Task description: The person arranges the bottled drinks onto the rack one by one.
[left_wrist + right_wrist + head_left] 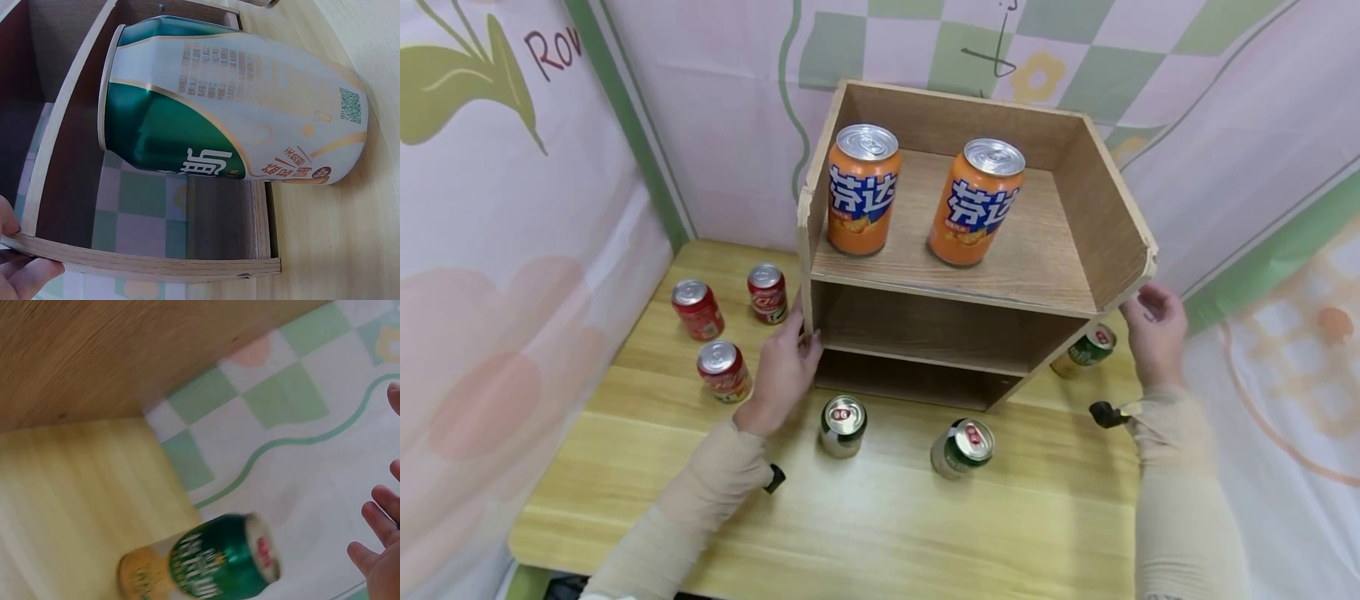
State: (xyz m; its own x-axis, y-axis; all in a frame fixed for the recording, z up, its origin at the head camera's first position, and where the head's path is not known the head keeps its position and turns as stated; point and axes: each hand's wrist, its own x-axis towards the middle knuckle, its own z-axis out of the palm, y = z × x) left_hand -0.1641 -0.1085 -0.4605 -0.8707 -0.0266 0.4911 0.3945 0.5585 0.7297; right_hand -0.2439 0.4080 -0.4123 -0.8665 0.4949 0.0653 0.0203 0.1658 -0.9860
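Note:
A small wooden shelf (1037,242) stands on the table, seen in the head view. My left hand (781,375) grips the front edge of its left side panel, thumb and fingers on either side, as the left wrist view shows. Beside the right panel is my right hand (1157,337); in the right wrist view its fingers (378,522) are spread, holding nothing. Two orange soda cans, a left one (862,200) and a right one (973,208), stand on the top board. A green-and-white can (231,106) stands before the shelf near my left wrist.
Left of the shelf are red cans: one at the back (767,296), one farther left (698,312), one in front (726,373). Green cans stand at front left (842,429), front right (958,452) and by the right panel (212,559). A printed curtain (730,108) hangs behind.

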